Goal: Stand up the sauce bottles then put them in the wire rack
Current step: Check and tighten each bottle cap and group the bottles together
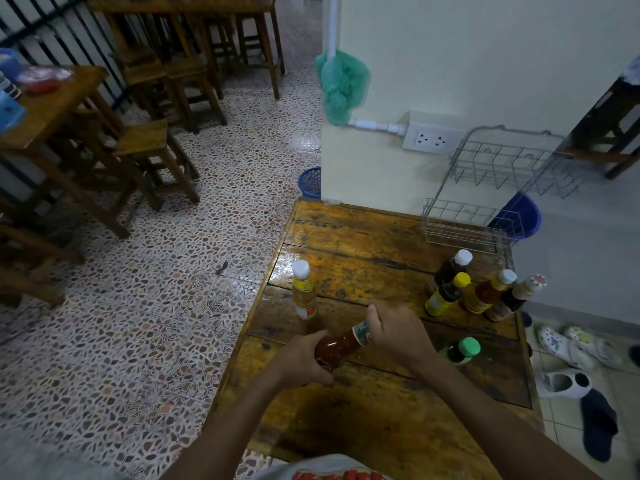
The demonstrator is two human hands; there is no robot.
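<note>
A worn wooden table [363, 237] fills the lower right, its far edge against a pale wall. At the table's far right corner stands a two-tier wire rack [498, 192], both tiers holding nothing. Nearer the person, along the right side of the table, four bottles stand upright in a close cluster [481, 289], with white and yellow caps and dark, yellow and red contents. A yellow bottle with a white cap [304, 289] stands alone near the table's left edge, well apart from the cluster. A small bottle with a green cap [464, 349] shows just beside the right hand, partly hidden by it. Above the middle of the table the red sauce bottle [337, 346] is held tilted, its long axis running from lower left to upper right, base toward the left and neck and cap end toward the right and away. The left hand [304, 363] is wrapped around its base end, and the right hand [398, 332] is closed over its neck and cap, so both hands clasp the one bottle.
</note>
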